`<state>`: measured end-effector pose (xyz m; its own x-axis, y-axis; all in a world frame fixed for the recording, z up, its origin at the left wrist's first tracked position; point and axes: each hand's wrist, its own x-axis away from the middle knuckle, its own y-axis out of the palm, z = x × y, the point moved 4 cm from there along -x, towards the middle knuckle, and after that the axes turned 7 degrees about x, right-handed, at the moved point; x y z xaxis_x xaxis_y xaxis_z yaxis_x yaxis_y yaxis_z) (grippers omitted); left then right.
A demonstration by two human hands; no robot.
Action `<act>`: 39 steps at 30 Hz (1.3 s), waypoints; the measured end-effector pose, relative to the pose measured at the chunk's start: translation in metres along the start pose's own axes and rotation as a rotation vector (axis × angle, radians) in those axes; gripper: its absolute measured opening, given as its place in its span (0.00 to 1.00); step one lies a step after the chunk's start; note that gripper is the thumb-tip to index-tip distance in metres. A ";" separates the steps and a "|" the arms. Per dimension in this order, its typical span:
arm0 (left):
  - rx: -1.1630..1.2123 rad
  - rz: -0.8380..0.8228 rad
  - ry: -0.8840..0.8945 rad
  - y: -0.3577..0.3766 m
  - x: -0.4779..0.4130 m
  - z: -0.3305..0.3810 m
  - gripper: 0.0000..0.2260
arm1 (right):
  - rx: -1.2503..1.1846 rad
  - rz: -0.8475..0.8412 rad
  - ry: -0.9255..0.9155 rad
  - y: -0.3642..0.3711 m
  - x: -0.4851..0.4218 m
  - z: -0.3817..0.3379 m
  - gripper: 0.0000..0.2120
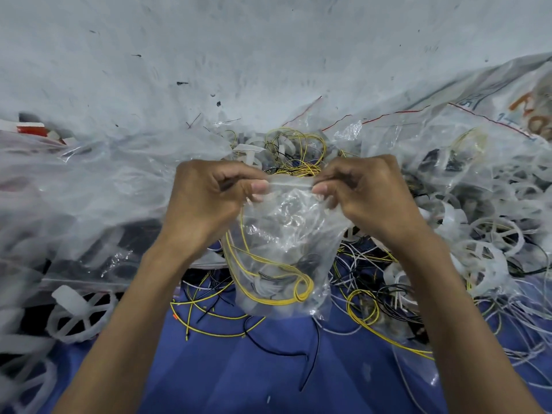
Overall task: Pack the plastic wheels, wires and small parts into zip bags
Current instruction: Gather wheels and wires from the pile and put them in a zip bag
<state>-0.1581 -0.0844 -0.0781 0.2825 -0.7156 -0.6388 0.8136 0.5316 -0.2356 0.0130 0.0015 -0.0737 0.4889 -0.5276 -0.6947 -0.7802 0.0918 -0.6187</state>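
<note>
Clear zip bag [286, 231] with yellow wire [302, 290]

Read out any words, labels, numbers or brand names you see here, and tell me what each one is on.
"RO": large orange letters on the big plastic sack at upper right, cut off by the picture's edge, so uncertain.
Blue marks beside them on that sack: too blurred to read.
No print visible on the zip bag in the middle.
Red and white object at far left: no text legible.
</note>
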 end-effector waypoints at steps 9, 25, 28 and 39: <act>0.031 0.100 -0.090 -0.034 -0.007 -0.020 0.05 | -0.012 0.004 0.083 0.002 0.002 0.020 0.04; 0.374 0.048 -0.383 0.027 0.006 -0.086 0.06 | -0.288 0.067 0.371 0.049 0.022 0.031 0.34; 0.537 0.214 -0.357 0.037 0.007 -0.084 0.06 | -0.102 -0.174 0.185 0.076 0.065 0.006 0.49; 0.374 0.162 -0.457 0.027 0.000 -0.074 0.10 | 0.148 0.347 0.225 -0.014 0.010 0.066 0.32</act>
<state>-0.1733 -0.0366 -0.1387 0.5398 -0.8048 -0.2466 0.8418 0.5141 0.1647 0.0549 0.0505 -0.0964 0.0973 -0.6136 -0.7836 -0.8110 0.4075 -0.4199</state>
